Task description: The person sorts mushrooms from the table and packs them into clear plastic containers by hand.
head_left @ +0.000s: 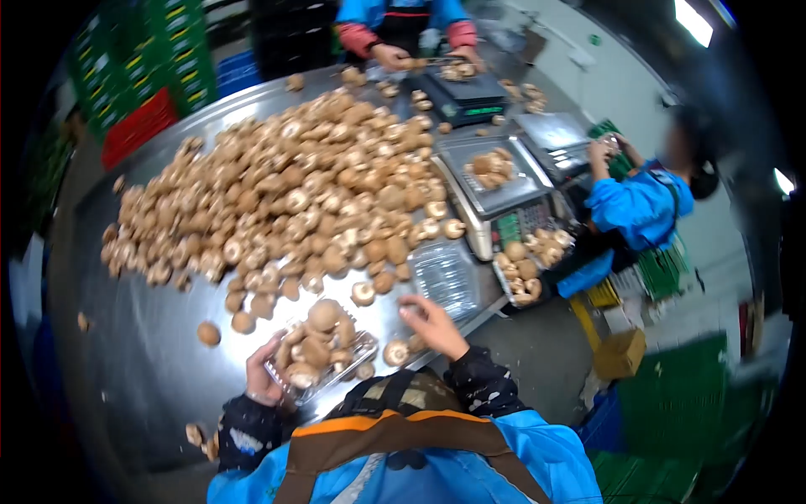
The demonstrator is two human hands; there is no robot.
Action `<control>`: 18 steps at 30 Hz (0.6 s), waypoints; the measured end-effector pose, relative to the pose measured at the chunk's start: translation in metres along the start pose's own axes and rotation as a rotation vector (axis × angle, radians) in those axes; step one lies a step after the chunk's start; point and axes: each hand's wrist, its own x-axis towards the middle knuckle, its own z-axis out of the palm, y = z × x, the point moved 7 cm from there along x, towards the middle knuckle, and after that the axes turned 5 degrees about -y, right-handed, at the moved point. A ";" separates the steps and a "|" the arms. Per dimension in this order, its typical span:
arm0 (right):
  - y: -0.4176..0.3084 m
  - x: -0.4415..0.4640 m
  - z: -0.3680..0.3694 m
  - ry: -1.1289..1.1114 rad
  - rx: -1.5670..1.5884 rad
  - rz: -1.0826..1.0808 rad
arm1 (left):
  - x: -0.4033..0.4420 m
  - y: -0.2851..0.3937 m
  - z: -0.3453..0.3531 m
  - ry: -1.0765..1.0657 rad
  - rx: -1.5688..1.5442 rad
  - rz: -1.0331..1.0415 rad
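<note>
My left hand (265, 370) grips the left side of a clear plastic punnet (304, 395) close to my body. Brown mushrooms (317, 346) are heaped in it above the rim. To the right of the punnet, my right hand (433, 326) is held over the table with its fingers apart and nothing in them. Just below that hand, a loose mushroom (396, 352) lies on the metal. Stacked clear empty punnets (442, 279) sit right behind my right hand. A large pile of mushrooms (285, 181) spreads over the table beyond both hands.
A scale (491, 189) with mushrooms on its pan stands at the right edge, with a filled punnet (531, 265) beside it. Another scale (460, 94) is farther back. One co-worker (403, 25) stands across the table, another (642, 202) at the right. Green crates (138, 63) are stacked behind.
</note>
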 end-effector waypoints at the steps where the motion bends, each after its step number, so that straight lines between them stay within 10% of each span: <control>1: 0.014 -0.009 0.005 -0.016 0.180 0.029 | 0.007 -0.001 -0.002 -0.023 0.016 -0.020; 18: -0.008 -0.037 0.011 -0.311 0.980 -0.012 | 0.079 -0.028 0.111 -0.284 0.331 -0.027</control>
